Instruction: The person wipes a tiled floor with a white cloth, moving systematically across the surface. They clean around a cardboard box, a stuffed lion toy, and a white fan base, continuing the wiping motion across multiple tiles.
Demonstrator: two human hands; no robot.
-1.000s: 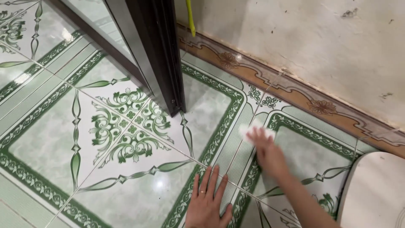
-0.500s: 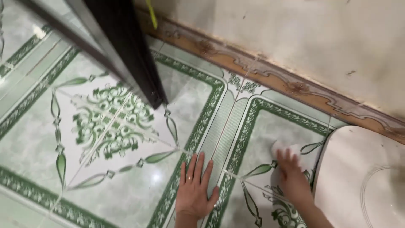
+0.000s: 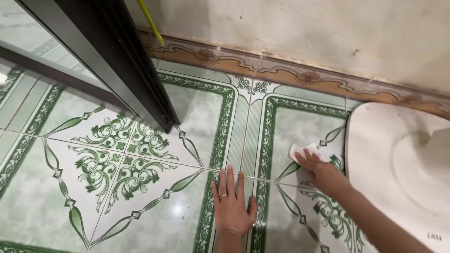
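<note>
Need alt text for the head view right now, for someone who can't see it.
The right hand presses a small white cloth onto the green patterned floor tiles beside a white rounded base. The left hand rests flat on the tiles, below a dark door frame.

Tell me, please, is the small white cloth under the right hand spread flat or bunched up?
Bunched up: the small white cloth shows crumpled folds beyond the right hand pressing it to the floor.

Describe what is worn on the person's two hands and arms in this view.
Both are bare: no gloves and no sleeves show on either forearm. The left hand wears a thin ring on one finger. The right hand shows no ring or band, and its forearm is bare as far as the picture's lower edge.
</note>
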